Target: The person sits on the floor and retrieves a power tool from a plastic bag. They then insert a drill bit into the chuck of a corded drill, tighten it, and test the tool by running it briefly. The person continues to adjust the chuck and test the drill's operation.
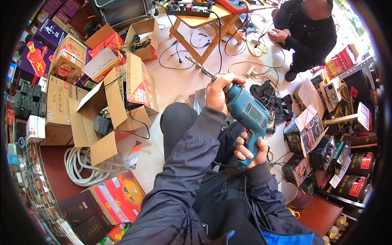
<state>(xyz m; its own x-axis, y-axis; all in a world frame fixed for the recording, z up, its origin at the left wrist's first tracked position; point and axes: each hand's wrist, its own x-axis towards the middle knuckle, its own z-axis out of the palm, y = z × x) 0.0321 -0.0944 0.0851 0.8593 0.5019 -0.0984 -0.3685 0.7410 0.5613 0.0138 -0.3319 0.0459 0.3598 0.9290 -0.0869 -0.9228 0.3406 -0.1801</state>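
A blue corded power drill (248,109) is held tilted over my lap, its long drill bit (199,65) pointing up and to the left. My left hand (218,93) wraps round the front of the drill by the chuck, hiding part of it. Around the drill's handle my right hand (250,150) is closed, with fingers near the trigger. From the bottom of the handle the black power cord (246,192) runs down along my jacket.
Opened cardboard boxes (92,118) and a coiled pale hose (81,165) lie on the left. Ahead is a wooden table (196,21) with cables on the floor. A person in dark clothes (312,38) is at the far right. Electrical equipment (306,132) crowds the right side.
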